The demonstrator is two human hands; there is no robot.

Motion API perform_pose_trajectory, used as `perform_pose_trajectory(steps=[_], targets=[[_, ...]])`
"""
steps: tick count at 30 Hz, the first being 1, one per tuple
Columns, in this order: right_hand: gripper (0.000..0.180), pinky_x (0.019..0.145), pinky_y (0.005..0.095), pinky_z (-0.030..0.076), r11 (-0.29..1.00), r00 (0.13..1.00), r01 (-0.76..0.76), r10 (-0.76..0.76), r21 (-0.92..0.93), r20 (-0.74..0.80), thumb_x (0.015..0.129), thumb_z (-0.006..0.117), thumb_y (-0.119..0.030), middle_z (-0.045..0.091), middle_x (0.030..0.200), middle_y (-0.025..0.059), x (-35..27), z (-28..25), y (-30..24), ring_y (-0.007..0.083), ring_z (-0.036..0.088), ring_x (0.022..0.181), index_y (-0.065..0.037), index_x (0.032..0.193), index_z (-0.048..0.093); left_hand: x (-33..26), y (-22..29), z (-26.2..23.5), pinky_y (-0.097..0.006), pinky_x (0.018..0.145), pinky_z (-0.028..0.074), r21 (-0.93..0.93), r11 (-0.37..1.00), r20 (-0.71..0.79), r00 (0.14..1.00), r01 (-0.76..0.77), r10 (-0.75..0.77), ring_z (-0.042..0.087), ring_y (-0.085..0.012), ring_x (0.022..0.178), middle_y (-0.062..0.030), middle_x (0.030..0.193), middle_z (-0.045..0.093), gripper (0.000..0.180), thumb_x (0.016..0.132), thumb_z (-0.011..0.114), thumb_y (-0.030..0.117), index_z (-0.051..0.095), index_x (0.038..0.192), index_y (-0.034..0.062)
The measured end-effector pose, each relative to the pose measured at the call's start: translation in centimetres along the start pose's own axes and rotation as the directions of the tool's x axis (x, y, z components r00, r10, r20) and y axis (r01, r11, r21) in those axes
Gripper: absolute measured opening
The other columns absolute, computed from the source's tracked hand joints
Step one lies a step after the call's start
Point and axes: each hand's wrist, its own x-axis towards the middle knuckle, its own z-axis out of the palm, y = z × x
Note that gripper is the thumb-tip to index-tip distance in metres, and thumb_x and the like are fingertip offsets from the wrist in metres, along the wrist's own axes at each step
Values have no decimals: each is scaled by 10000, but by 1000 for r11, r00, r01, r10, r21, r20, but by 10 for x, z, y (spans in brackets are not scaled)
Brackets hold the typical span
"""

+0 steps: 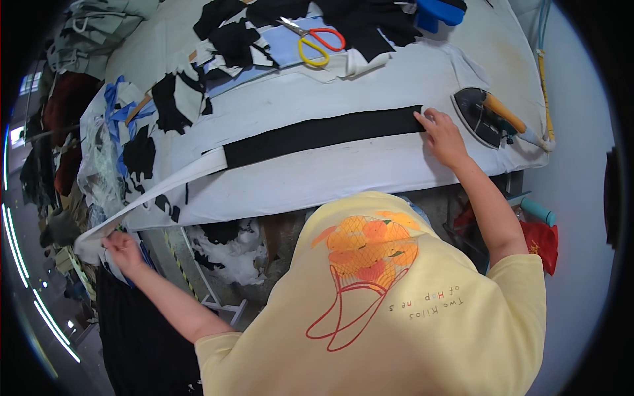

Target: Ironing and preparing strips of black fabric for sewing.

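Note:
A long black fabric strip (pixel 323 132) lies across the white-covered table (pixel 277 191). My right hand (pixel 446 137) is at its right end, with the fingers bent and the tips gripping its edge. From the strip's left end a long white band (pixel 165 187) runs toward me and to the left, past the table's edge. My left hand (pixel 125 251) pinches the band near its far left end, holding it raised and stretched out. Whether the white band is joined to the black strip or only lies over it, I cannot tell.
An iron (pixel 479 117) with a wooden handle rests right of my right hand, its hose (pixel 545 99) running up the side. Scissors (pixel 310 43) with red and yellow handles lie among black scraps (pixel 234 43). A blue object (pixel 439 13) stands at the back.

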Motion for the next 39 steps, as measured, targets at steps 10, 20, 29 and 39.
perform_pose_trajectory(steps=[10,20,29,39], targets=[[752,1086,434,342,998,975,16,-2,61,-224,790,756,-276,400,1485,106,14,15,-67,313,405,1343,-107,1440,418,156,200,85,-428,1064,444,552,773,299,940,-313,166,581,-307,1153,-222,1222,614,356,969,599,131,517,1237,-87],[599,1111,442,324,989,968,144,-136,23,-208,779,744,-315,570,1256,71,26,31,-86,238,523,1210,-109,1306,545,236,-79,101,-325,980,484,955,263,110,987,-138,116,601,-222,1133,-134,1255,580,455,952,643,156,462,1331,-19],[323,935,418,450,982,934,106,-45,156,-354,803,725,-204,612,1141,71,28,47,-79,277,579,1077,-95,1098,651,-36,-399,151,-402,866,501,480,-206,726,518,-853,-452,627,-292,1034,-100,1098,672,213,848,662,119,685,1058,94],[244,923,425,453,956,918,139,-27,259,-395,770,710,-82,631,1082,61,33,52,-71,270,597,1033,-92,1010,671,-79,-483,148,-349,693,507,408,-12,800,364,-913,-478,619,-238,859,-51,924,636,197,764,643,83,685,956,66]])
